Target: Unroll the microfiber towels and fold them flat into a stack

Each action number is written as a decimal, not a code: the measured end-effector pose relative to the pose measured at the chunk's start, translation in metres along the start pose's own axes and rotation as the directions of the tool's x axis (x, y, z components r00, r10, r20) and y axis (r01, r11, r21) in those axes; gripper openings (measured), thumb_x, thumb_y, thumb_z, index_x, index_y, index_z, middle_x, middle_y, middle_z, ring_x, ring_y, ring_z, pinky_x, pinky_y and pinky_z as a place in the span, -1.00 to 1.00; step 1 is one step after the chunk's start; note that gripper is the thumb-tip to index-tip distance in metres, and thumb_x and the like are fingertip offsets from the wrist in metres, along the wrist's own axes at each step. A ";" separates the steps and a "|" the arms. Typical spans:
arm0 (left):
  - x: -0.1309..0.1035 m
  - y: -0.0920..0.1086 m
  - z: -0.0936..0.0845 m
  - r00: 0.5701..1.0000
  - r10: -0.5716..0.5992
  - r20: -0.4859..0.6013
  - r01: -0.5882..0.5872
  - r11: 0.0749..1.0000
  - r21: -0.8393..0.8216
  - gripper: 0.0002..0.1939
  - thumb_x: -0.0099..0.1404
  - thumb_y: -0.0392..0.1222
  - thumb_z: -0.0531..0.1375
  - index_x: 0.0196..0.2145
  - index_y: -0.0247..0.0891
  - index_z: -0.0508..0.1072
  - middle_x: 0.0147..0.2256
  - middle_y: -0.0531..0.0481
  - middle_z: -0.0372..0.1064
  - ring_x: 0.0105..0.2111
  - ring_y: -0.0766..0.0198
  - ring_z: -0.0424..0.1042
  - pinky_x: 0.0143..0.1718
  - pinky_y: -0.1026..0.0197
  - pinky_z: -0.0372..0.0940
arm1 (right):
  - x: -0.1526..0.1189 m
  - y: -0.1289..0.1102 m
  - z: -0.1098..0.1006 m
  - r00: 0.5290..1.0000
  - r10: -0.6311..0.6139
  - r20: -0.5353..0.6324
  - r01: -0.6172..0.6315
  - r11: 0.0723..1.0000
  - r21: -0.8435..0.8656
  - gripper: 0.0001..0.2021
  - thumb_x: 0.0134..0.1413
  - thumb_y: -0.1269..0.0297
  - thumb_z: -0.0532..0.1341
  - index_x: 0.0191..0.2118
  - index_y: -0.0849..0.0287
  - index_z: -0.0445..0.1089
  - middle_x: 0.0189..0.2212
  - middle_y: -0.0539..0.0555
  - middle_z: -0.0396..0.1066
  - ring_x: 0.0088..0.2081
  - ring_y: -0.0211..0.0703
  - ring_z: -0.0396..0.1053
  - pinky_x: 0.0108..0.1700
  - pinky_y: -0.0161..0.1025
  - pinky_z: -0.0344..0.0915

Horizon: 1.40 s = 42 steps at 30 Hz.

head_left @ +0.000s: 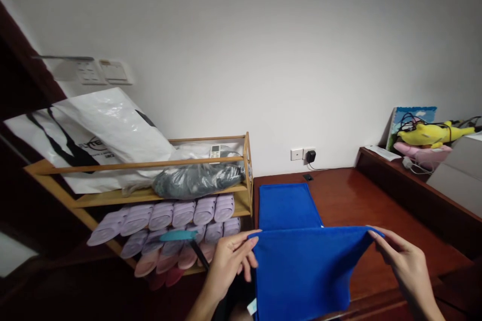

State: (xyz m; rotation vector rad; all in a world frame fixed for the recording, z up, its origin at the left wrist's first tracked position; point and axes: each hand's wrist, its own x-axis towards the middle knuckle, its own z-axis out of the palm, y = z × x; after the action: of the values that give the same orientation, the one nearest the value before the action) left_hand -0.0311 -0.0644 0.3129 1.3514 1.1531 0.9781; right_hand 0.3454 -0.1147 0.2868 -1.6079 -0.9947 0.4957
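A blue cloth [301, 271] hangs between my two hands, its top edge stretched nearly straight. My left hand [235, 258] pinches its upper left corner, and a small white tag shows low on that side. The upper right corner is pinched in my right hand [401, 253]. Behind the held cloth, another blue cloth [286, 203] lies flat on the reddish-brown wooden surface [339, 190].
At the left, a wooden rack [248, 175] holds a white bag [113, 135], a plastic-wrapped dark bundle [199, 179] and several slippers [184, 213]. A yellow plush toy [429, 134] lies on the raised ledge at right. A black plug [311, 156] sits in the wall.
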 end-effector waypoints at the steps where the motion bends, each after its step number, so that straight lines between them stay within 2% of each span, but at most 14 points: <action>1: -0.001 -0.003 0.003 1.000 -0.019 -0.001 0.019 0.998 -0.062 -0.46 0.15 0.14 0.18 -0.09 -0.36 0.43 -0.57 -0.03 0.46 -0.72 0.32 0.35 -0.72 0.36 -0.01 | -0.002 -0.001 0.003 1.000 0.026 -0.009 -0.026 0.999 0.024 -0.56 -0.27 -0.08 0.32 -0.30 0.15 0.52 -0.50 0.04 0.50 -0.55 -0.21 0.33 -0.52 -0.34 0.30; 3: -0.001 -0.006 0.009 0.999 -0.031 -0.022 0.027 0.987 -0.161 -0.44 0.13 0.14 0.20 -0.09 -0.38 0.41 -0.39 -0.19 0.53 -0.60 0.19 0.48 -0.70 0.34 0.10 | -0.004 -0.002 0.009 0.998 0.065 -0.009 -0.064 0.994 0.084 -0.57 -0.25 -0.06 0.32 -0.29 0.17 0.50 -0.51 0.04 0.50 -0.58 -0.24 0.31 -0.52 -0.35 0.30; 6: 0.007 -0.005 0.014 0.997 -0.032 -0.070 0.015 0.972 -0.235 -0.47 0.13 0.11 0.22 -0.09 -0.38 0.38 -0.26 -0.28 0.52 -0.47 0.09 0.53 -0.62 0.30 0.23 | 0.002 -0.003 0.021 0.993 0.116 -0.015 -0.111 0.978 0.176 -0.57 -0.23 -0.03 0.33 -0.27 0.19 0.48 -0.44 0.08 0.54 -0.46 -0.18 0.42 -0.45 -0.37 0.31; 10: 0.025 -0.004 0.014 0.992 -0.015 -0.125 -0.018 0.964 -0.265 -0.49 0.14 0.06 0.23 -0.09 -0.38 0.36 -0.25 -0.28 0.51 -0.45 0.08 0.53 -0.59 0.30 0.26 | 0.015 -0.002 0.037 0.997 0.080 -0.014 -0.073 0.952 0.296 -0.59 -0.21 0.01 0.34 -0.26 0.21 0.45 -0.42 0.08 0.54 -0.36 -0.13 0.45 -0.40 -0.36 0.29; 14: 0.040 -0.005 0.010 0.988 0.007 -0.154 -0.051 0.959 -0.279 -0.51 0.14 0.05 0.23 -0.11 -0.39 0.36 -0.27 -0.28 0.52 -0.44 0.08 0.54 -0.57 0.31 0.27 | 0.025 -0.005 0.050 0.999 0.032 -0.035 -0.017 0.937 0.350 -0.60 -0.21 0.03 0.35 -0.27 0.22 0.45 -0.48 0.05 0.52 -0.35 -0.13 0.45 -0.34 -0.32 0.29; 18: 0.052 -0.003 0.005 0.985 0.024 -0.173 -0.072 0.957 -0.280 -0.52 0.13 0.05 0.25 -0.12 -0.38 0.36 -0.27 -0.27 0.52 -0.43 0.09 0.54 -0.56 0.31 0.29 | 0.035 -0.010 0.061 0.999 0.018 -0.038 -0.001 0.913 0.408 -0.61 -0.20 0.04 0.35 -0.26 0.20 0.45 -0.42 0.06 0.53 -0.35 -0.14 0.45 -0.33 -0.32 0.30; 25: 0.065 -0.001 0.003 0.987 0.020 -0.157 -0.069 0.947 -0.313 -0.50 0.09 0.02 0.28 -0.13 -0.38 0.35 -0.25 -0.28 0.52 -0.37 0.07 0.54 -0.55 0.31 0.31 | 0.049 -0.014 0.074 1.000 -0.003 -0.027 0.014 0.911 0.413 -0.61 -0.19 0.03 0.34 -0.26 0.19 0.45 -0.39 0.08 0.54 -0.35 -0.18 0.44 -0.37 -0.35 0.27; 29: 0.069 0.003 0.001 0.987 0.048 -0.153 -0.095 0.945 -0.314 -0.52 0.08 0.02 0.28 -0.15 -0.37 0.37 -0.25 -0.27 0.52 -0.34 0.06 0.54 -0.53 0.30 0.33 | 0.056 -0.016 0.076 0.999 -0.023 -0.027 0.032 0.910 0.413 -0.61 -0.19 0.03 0.33 -0.25 0.19 0.45 -0.37 0.09 0.54 -0.31 -0.13 0.45 -0.32 -0.32 0.28; 32: 0.078 0.002 0.001 0.988 0.058 -0.142 -0.100 0.946 -0.308 -0.53 0.07 0.02 0.29 -0.16 -0.36 0.38 -0.22 -0.27 0.51 -0.29 0.04 0.53 -0.51 0.28 0.36 | 0.066 -0.013 0.080 0.999 -0.043 -0.016 0.046 0.927 0.373 -0.58 -0.18 0.00 0.32 -0.23 0.20 0.44 -0.34 0.13 0.54 -0.28 -0.07 0.45 -0.36 -0.29 0.28; 37: 0.108 -0.012 0.002 0.989 0.043 -0.141 -0.087 0.945 -0.316 -0.53 0.07 0.04 0.29 -0.18 -0.36 0.37 -0.18 -0.32 0.49 -0.24 0.02 0.51 -0.44 0.23 0.39 | 0.092 0.001 0.097 0.999 -0.049 0.019 0.040 0.944 0.327 -0.51 -0.21 -0.06 0.30 -0.21 0.25 0.44 -0.34 0.20 0.53 -0.31 -0.01 0.46 -0.41 -0.25 0.28; 42: 0.146 -0.030 0.002 0.985 0.038 -0.170 -0.091 0.943 -0.321 -0.56 0.10 0.03 0.27 -0.17 -0.33 0.36 -0.14 -0.35 0.46 -0.16 0.03 0.48 -0.32 0.19 0.38 | 0.117 0.008 0.119 0.992 -0.079 0.099 0.046 0.952 0.303 -0.51 -0.24 -0.07 0.29 -0.24 0.23 0.46 -0.31 0.20 0.53 -0.25 0.04 0.45 -0.34 -0.21 0.31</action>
State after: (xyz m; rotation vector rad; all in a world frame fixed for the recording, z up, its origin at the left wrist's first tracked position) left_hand -0.0033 0.0770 0.2760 1.0619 1.0140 1.2855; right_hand 0.3235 0.0496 0.2667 -1.2842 -0.9963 0.6644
